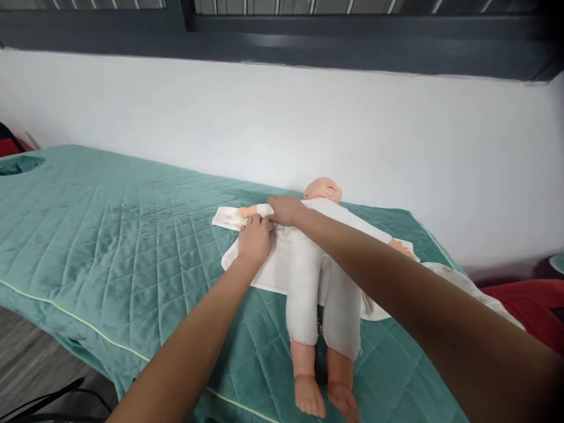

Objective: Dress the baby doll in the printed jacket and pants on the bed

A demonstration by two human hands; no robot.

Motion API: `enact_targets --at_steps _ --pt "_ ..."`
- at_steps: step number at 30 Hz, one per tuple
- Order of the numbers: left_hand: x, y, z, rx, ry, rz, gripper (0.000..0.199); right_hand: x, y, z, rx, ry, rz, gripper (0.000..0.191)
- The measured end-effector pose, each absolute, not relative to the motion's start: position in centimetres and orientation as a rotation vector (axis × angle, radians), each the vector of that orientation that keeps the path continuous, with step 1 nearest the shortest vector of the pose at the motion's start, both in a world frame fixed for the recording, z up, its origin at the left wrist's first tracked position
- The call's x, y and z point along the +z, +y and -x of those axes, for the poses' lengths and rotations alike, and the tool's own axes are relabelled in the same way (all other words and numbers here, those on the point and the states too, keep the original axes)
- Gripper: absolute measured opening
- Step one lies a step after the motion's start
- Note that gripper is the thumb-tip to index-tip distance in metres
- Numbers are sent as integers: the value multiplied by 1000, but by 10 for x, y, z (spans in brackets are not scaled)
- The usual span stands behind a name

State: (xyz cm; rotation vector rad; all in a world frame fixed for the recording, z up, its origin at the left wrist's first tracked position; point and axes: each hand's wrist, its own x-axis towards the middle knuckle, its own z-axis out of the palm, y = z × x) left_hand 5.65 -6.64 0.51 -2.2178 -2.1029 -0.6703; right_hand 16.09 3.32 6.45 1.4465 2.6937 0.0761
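A baby doll with a white cloth body and pinkish head, hands and feet lies on its back, feet toward me. Under it is spread a white baby garment, one sleeve stretched out to the left beneath the doll's hand. My left hand is closed on the garment beside the doll's forearm, fingers bent together. Close by, my right hand reaches across the doll's body and closes around its upper arm by the shoulder. Both sets of fingertips are partly hidden.
A green quilted cover lies over the bed, which stands against a white wall. Patterned white cloth and a red item lie at the right. A black strap or cable is at the lower left.
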Motion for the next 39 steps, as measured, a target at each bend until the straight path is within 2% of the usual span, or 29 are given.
enact_targets --at_steps 5,11,26,30,35,37,39 --pt "2 -51 -46 -899 -2245 2126 20 76 25 -178 72 2720 -1482 47" --pt "-3 -45 -34 -1643 -2445 1852 11 82 13 -199 39 2774 -1492 49" --pt "-3 -46 -21 -2485 -2347 1643 26 83 -10 -220 -21 2836 -1404 54" --pt "0 -47 -19 -2533 -2350 1545 23 83 -12 -219 32 2777 -1393 53" --pt "-1 -50 -25 -2384 -2350 1579 16 73 -10 -214 136 2715 -1393 55" --pt "-1 -53 -32 -2145 -2328 1744 13 68 -9 -208 175 2695 -1399 54" --pt "-1 -57 -38 -1752 -2233 2013 11 63 -9 -201 198 2695 -1420 51"
